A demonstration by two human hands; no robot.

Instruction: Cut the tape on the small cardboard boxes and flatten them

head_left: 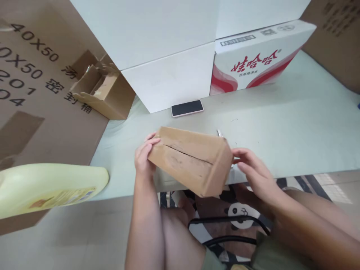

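A closed brown cardboard box (185,155) is tilted above the table's front edge, with a seam running along its upper face. My left hand (144,157) grips its left end, fingers over the edge and the rest hidden behind it. At the box's right end is my right hand (254,170), fingers stretched out and fingertips at the side; whether they press on it I cannot tell. Just behind the box a small shiny metal piece (219,133) shows, mostly covered.
A phone (187,108) lies before white boxes (171,80) and a red-and-white carton (253,63). An opened small cardboard box (118,97) stands at left, beside a large printed carton (56,123). A pale yellow bottle (56,183) is nearer, left. Below the table (303,123) is a black metal frame (230,219).
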